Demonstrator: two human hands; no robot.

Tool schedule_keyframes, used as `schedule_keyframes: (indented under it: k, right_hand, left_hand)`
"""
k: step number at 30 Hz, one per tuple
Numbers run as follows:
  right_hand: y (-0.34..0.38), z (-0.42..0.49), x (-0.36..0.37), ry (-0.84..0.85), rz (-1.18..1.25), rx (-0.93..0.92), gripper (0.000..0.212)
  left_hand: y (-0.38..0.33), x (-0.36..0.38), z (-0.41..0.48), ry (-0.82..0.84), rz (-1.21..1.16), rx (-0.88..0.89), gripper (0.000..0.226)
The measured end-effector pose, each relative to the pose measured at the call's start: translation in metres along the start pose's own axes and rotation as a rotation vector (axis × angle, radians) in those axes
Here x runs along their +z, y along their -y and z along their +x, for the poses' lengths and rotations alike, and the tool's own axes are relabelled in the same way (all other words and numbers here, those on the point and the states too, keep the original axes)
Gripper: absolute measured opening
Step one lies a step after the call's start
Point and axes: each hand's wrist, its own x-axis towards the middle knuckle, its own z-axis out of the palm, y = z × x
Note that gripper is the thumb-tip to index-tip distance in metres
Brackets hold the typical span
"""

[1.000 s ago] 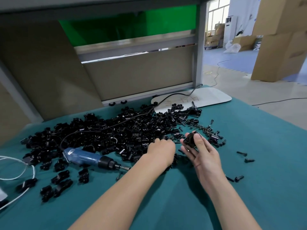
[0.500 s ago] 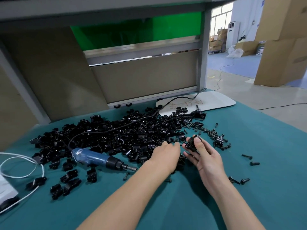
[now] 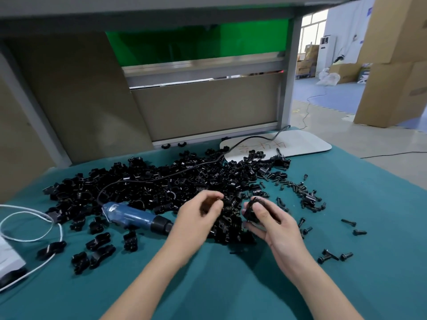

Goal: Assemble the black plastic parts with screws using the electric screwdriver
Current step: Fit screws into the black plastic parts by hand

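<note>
Teal bench (image 3: 231,287) carries everything. Pile of black plastic parts (image 3: 171,185) spreads across its middle, just beyond both hands. Electric screwdriver (image 3: 131,217) lies flat at the pile's near edge, long axis left-right, chuck end toward the left forearm and partly hidden behind it. Left hand (image 3: 196,214) is the nearer one. Its fingers are curled over the pile but blurred, so can't tell if they pinch anything. Right hand (image 3: 272,225) has thumb and fingers clamped on one black plastic part (image 3: 251,207). Loose screws (image 3: 300,190) lie just right of it, probably the next pick.

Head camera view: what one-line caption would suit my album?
Right hand holds a black part, left hand hovers over the pile, electric screwdriver lies beside.
</note>
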Motion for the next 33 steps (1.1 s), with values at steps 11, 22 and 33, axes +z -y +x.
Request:
schedule_keyframes:
  k: [11, 22, 33]
  right_hand:
    - [-0.024, -0.017, 0.033, 0.297, -0.466, -0.029, 0.047]
    - [-0.027, -0.015, 0.031, 0.311, -0.456, -0.048, 0.051]
    - [-0.023, -0.014, 0.031, 0.268, -0.287, -0.048, 0.023]
  left_hand:
    - [0.023, -0.014, -0.06, -0.164, -0.741, -0.293, 0.026]
    - [0.024, -0.014, -0.059, -0.111, -0.748, -0.261, 0.016]
    - [0.027, -0.015, -0.06, -0.159, -0.617, -0.22, 0.012]
